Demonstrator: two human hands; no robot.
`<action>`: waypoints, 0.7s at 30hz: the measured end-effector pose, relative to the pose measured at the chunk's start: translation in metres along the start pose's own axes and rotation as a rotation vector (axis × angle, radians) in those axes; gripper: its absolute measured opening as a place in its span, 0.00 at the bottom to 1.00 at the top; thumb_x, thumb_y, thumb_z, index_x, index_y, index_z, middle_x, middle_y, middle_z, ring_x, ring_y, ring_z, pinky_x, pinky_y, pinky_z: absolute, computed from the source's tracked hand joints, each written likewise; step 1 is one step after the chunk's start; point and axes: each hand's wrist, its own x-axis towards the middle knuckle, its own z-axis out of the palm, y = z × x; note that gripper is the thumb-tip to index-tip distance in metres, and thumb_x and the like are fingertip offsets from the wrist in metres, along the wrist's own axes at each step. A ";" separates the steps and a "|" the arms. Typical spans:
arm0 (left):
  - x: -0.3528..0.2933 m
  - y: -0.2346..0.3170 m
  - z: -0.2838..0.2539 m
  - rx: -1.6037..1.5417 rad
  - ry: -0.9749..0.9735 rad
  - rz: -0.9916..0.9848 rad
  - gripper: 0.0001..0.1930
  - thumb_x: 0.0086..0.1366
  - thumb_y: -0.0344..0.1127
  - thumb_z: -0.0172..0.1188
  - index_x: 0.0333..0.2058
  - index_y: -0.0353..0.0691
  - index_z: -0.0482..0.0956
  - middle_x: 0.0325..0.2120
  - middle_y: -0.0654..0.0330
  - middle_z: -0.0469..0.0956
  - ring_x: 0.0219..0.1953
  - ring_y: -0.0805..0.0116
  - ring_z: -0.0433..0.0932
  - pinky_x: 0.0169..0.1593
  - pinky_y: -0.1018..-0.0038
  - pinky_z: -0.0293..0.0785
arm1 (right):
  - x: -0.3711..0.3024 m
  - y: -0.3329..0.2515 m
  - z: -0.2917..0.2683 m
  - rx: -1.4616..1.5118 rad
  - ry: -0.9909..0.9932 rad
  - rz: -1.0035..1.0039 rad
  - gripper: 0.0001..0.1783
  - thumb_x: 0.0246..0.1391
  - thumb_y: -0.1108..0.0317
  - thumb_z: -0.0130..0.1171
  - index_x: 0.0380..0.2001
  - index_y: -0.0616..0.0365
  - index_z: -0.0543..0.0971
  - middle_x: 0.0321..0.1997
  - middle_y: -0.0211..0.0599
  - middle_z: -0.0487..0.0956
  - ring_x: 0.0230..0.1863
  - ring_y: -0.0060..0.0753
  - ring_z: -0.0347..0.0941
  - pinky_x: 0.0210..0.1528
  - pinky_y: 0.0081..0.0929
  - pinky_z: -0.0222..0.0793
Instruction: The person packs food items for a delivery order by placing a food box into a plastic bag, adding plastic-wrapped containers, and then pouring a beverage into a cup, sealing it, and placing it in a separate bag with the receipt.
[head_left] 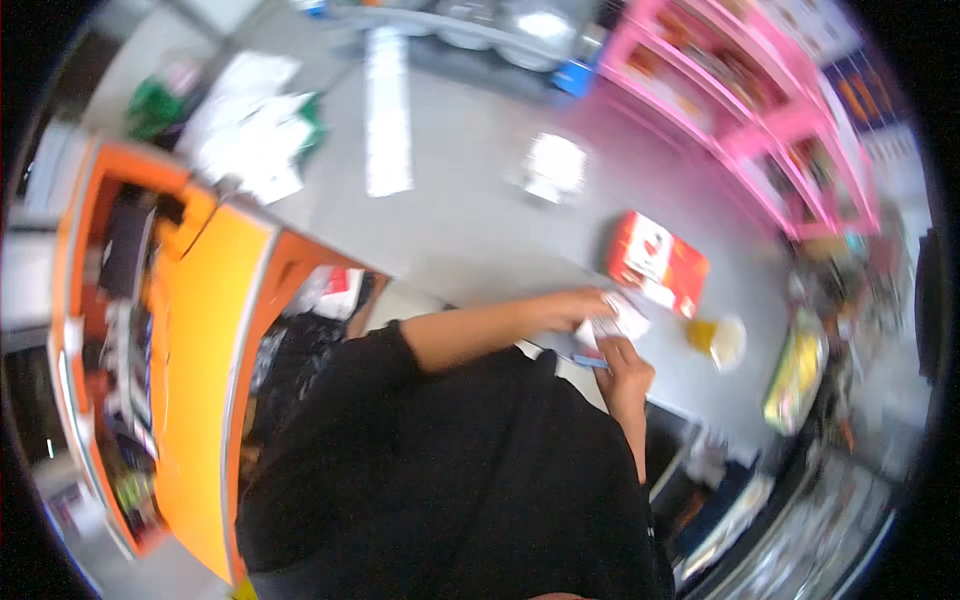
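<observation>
Both my hands meet over the near edge of a grey table (450, 220). My left hand (578, 308) is closed on a crumpled white piece (625, 320), like tissue or thin plastic; blur hides its exact kind. My right hand (625, 372) pinches at the near side of the same white piece. A thin light-blue strip or stick (590, 361) shows beside the right fingers, and I cannot tell if they grip it. Just beyond the hands lies a red box (685, 277) with a white panel. To its near right is a yellow container with a whitish end (705, 338).
A shiny clear-white pack (555, 167) and a long white strip (388, 115) lie farther back. Pink shelving (690, 110) stands at the far right, grey trays (450, 30) at the back. White plastic bags (250, 130) and an orange cabinet (205, 370) are left. A yellow-green packet (798, 375) lies right.
</observation>
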 end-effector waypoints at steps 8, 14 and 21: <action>-0.200 0.083 -0.021 0.952 0.293 0.517 0.19 0.55 0.29 0.50 0.47 0.32 0.64 0.41 0.51 0.72 0.43 0.63 0.71 0.48 0.70 0.65 | 0.119 -0.054 0.042 1.087 -0.055 0.257 0.15 0.47 0.70 0.51 0.40 0.63 0.71 0.34 0.34 0.73 0.38 0.25 0.67 0.41 0.20 0.60; -0.347 0.145 -0.095 0.979 1.266 0.528 0.15 0.56 0.41 0.54 0.36 0.35 0.73 0.26 0.49 0.75 0.29 0.59 0.74 0.35 0.70 0.68 | 0.288 -0.232 0.103 1.026 0.110 -0.146 0.12 0.50 0.62 0.56 0.26 0.61 0.70 0.19 0.27 0.68 0.24 0.17 0.60 0.28 0.18 0.58; -0.437 0.267 -0.210 1.075 1.976 0.593 0.16 0.56 0.48 0.53 0.28 0.40 0.76 0.20 0.49 0.74 0.25 0.54 0.75 0.28 0.63 0.67 | 0.450 -0.394 0.178 0.743 0.184 -0.241 0.16 0.46 0.57 0.57 0.31 0.58 0.71 0.23 0.44 0.75 0.25 0.44 0.71 0.30 0.32 0.64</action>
